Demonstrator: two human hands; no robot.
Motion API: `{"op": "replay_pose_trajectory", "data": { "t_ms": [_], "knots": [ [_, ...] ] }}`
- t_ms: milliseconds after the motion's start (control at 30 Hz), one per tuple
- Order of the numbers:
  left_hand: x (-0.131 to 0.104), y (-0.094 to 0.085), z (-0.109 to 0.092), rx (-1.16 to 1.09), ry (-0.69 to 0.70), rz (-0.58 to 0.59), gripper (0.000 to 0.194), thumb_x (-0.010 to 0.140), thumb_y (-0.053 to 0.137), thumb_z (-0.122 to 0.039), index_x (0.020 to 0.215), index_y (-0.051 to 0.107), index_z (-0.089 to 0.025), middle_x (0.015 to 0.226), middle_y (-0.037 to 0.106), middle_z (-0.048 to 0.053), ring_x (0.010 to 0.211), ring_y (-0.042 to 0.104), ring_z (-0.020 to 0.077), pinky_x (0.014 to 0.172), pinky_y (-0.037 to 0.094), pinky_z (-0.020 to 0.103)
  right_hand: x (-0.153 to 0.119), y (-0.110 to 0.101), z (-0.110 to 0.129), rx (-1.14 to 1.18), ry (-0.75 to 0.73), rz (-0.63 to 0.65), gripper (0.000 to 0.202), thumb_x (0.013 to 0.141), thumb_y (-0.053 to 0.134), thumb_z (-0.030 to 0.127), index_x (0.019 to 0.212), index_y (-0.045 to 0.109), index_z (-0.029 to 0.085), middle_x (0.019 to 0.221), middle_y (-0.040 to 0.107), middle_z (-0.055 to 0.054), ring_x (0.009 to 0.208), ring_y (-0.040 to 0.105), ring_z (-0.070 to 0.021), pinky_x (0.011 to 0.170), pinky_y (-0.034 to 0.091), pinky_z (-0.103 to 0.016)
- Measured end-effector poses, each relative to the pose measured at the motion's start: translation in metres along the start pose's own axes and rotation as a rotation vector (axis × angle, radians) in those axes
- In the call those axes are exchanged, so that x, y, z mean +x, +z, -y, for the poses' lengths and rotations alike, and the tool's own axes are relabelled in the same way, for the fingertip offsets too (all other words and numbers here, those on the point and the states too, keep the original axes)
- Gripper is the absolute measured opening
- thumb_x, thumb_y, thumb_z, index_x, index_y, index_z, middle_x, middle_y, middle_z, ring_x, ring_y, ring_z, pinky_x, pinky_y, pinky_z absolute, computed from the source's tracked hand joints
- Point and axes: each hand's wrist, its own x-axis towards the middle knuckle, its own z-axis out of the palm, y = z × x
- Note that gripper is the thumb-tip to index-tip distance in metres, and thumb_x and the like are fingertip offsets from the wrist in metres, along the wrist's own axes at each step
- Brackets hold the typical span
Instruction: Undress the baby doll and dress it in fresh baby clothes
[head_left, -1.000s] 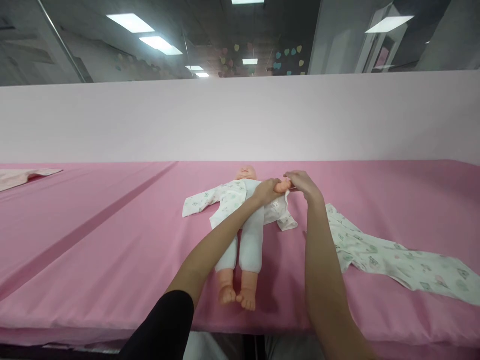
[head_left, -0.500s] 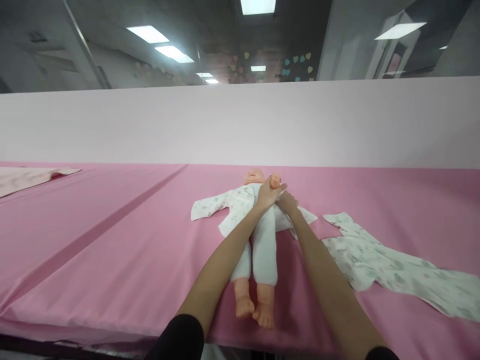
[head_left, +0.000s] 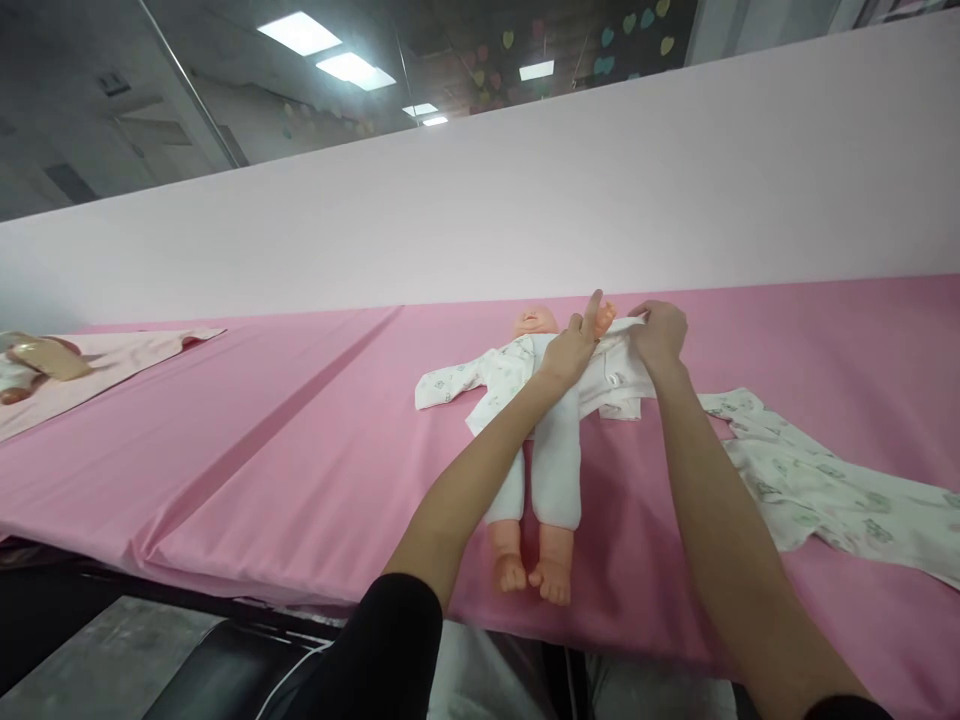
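A baby doll [head_left: 556, 470] in white legwear lies on its back, its bare feet toward me. Its left sleeve in my view is spread out flat from a printed white baby shirt [head_left: 501, 378]. My left hand [head_left: 571, 350] is closed around the doll's arm on the right side, index finger pointing up. Just beyond those fingers the doll's small hand [head_left: 605, 318] shows. My right hand [head_left: 661, 335] pinches the upper edge of the shirt's right part and holds it up off the bed. My left forearm covers some of the doll's trunk.
Printed baby trousers [head_left: 832, 480] lie on the pink sheet [head_left: 300, 450] at the right. On a pale cloth [head_left: 142, 350] at far left are part of another doll and a beige hand-like shape [head_left: 52, 357]. A white wall panel [head_left: 337, 240] stands behind.
My right hand has moved right and up, away from my left hand, pulling the shirt's edge out with it. My left index finger is now raised. The view has tilted and shifted.
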Motion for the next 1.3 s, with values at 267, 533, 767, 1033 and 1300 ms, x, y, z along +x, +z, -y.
{"op": "replay_pose_trajectory", "data": {
  "t_ms": [267,533,767,1033,1300],
  "knots": [
    [-0.001,0.016,-0.013,0.275,0.039,0.077,0.057,0.088,0.025,-0.012,0.143,0.019,-0.027,0.104,0.051,0.016,0.082,0.062,0.0228,0.067,0.046,0.032,-0.003,-0.019,0.03,0.092,0.088,-0.082,0.035,0.056,0.048,0.002,0.083,0.064,0.018,0.082,0.06,-0.004,0.074,0.054,-0.0198,0.067,0.042,-0.031],
    [-0.005,0.027,-0.023,0.343,0.077,0.179,0.054,0.088,0.022,-0.009,0.141,0.023,-0.01,0.105,0.056,0.02,0.089,0.06,0.0259,0.067,0.045,0.033,-0.006,-0.023,0.029,-0.021,-0.268,0.058,0.029,0.054,0.051,0.005,0.075,0.066,0.019,0.082,0.065,-0.002,0.077,0.056,-0.0185,0.069,0.04,-0.028],
    [-0.014,0.041,-0.011,0.251,0.226,0.126,0.049,0.089,0.029,-0.015,0.137,0.026,-0.007,0.118,0.053,0.019,0.109,0.051,0.0261,0.09,0.039,0.039,0.0,-0.019,-0.002,0.202,-0.185,0.087,0.028,0.059,0.058,0.014,0.084,0.069,0.015,0.083,0.066,-0.002,0.073,0.057,-0.0155,0.074,0.043,-0.027],
    [-0.006,0.038,-0.004,0.034,0.128,0.186,0.036,0.093,0.031,-0.033,0.114,0.046,-0.008,0.114,0.056,0.016,0.1,0.056,0.0241,0.082,0.042,0.033,-0.003,-0.033,0.008,0.205,-0.212,0.267,0.023,0.06,0.062,0.014,0.083,0.068,0.014,0.076,0.066,-0.003,0.07,0.058,-0.0148,0.071,0.044,-0.027],
    [0.0,0.037,-0.002,-0.108,-0.012,0.163,0.037,0.091,0.033,-0.035,0.11,0.051,-0.009,0.111,0.059,0.018,0.101,0.057,0.0294,0.081,0.043,0.038,-0.004,-0.05,0.014,0.094,-0.106,0.27,0.044,0.06,0.062,0.008,0.104,0.063,0.014,0.075,0.066,-0.003,0.077,0.059,-0.0176,0.073,0.046,-0.03]
  ]
}}
